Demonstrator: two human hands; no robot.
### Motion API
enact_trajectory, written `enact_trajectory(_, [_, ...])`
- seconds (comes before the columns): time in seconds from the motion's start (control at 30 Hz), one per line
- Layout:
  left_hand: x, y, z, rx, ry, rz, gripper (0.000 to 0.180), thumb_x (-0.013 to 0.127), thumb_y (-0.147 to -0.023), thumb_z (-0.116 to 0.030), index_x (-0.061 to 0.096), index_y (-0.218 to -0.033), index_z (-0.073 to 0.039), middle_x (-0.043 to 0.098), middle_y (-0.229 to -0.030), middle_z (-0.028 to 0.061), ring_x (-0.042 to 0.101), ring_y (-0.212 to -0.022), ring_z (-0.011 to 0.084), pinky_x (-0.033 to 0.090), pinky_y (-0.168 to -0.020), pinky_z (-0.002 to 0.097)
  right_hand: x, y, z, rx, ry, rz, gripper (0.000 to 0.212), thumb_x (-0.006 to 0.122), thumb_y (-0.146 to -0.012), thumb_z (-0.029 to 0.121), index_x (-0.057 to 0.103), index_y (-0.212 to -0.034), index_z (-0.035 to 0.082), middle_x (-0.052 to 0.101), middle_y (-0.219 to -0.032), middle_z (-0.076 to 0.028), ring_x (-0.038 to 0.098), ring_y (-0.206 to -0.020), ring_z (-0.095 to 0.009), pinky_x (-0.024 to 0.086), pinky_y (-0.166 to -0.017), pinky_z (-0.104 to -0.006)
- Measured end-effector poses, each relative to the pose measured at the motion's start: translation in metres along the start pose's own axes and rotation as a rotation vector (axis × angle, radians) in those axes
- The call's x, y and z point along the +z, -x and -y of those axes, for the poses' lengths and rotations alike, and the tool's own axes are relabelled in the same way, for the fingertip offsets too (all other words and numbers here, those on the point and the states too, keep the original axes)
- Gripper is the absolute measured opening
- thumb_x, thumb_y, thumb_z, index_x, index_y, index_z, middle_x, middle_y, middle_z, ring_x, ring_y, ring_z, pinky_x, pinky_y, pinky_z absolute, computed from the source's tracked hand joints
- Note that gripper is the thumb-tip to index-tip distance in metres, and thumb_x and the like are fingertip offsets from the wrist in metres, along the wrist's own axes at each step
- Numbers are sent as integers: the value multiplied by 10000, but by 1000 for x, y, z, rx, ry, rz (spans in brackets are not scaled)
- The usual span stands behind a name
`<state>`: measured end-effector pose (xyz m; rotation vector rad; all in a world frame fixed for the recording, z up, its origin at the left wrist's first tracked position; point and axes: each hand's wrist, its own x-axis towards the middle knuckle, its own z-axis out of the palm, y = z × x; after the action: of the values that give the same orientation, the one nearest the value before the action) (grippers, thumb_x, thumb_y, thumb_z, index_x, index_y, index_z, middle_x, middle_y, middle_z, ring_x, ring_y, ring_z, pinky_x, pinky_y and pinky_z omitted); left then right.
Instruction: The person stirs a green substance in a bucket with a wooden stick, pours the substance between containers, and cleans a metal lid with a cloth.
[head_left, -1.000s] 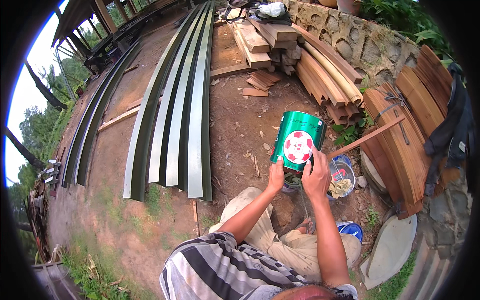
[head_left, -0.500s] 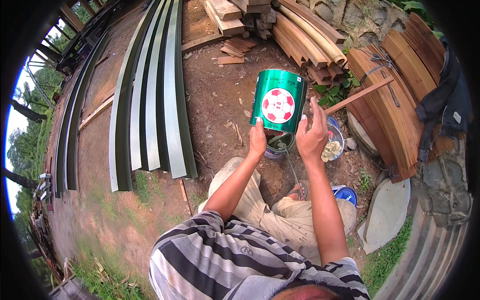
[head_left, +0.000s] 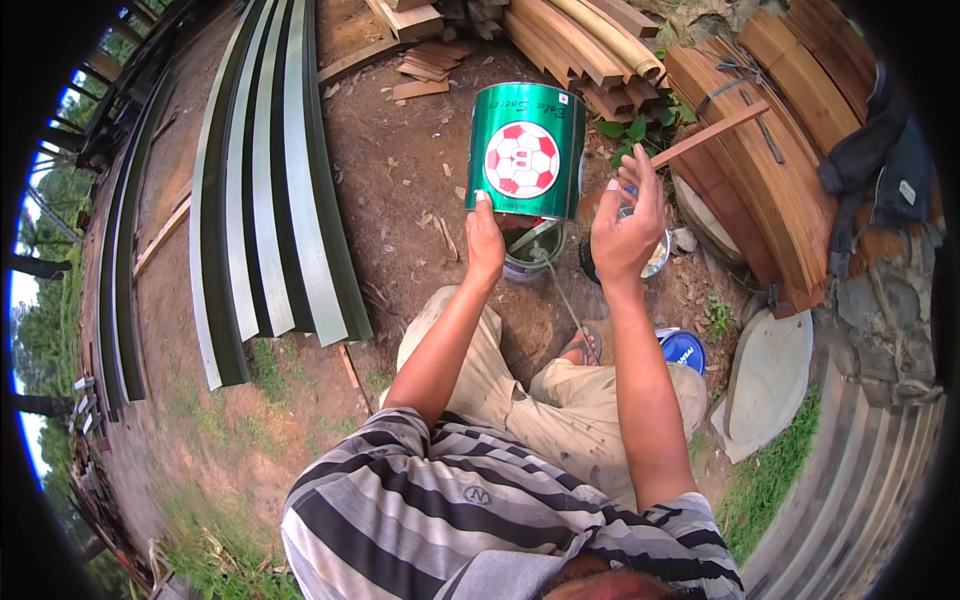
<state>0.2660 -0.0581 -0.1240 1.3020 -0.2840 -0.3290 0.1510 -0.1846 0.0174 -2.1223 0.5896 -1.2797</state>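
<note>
A green metal can with a red-and-white football picture is held up in front of me. My left hand grips its near lower left edge, the thumb against the side. The can's print reads upside down, and a bit of red shows under its near rim. My right hand is open beside the can, fingers raised and apart from it. Directly below the can stands an open bucket, partly hidden by it, with a pale stick and a cord at its mouth. A metal bowl is mostly hidden behind my right hand.
A blue lidded tub stands by my right knee. Long metal channels lie on the ground to the left. Timber is stacked at the far side, and tied boards with a dark cloth lie to the right.
The green can has risen and shifted left in view with my left hand. My right hand has moved away from the can's side, so a wider gap shows between them.
</note>
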Motion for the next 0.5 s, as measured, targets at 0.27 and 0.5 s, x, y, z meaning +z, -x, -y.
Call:
enact_trajectory(0.27, [-7, -1, 3, -102, 115, 23, 826, 215, -1143, -537, 704, -948, 99, 767, -812, 216, 755, -759, 301, 596, -804, 388, 10, 4, 8, -25, 4, 8, 542, 577, -939, -36, 542, -1478, 4, 674, -1275, -206, 688, -1153, -340, 570, -937, -410])
enact_trajectory(0.5, [-2, -12, -5, -214, 212, 39, 893, 180, -1128, -569, 705, -938, 128, 760, -844, 248, 751, -856, 329, 606, -831, 427, 2, 2, 20, 14, -23, 31, 552, 555, -955, -55, 535, -1501, 23, 658, -1312, -201, 676, -1178, -324, 571, -895, -394])
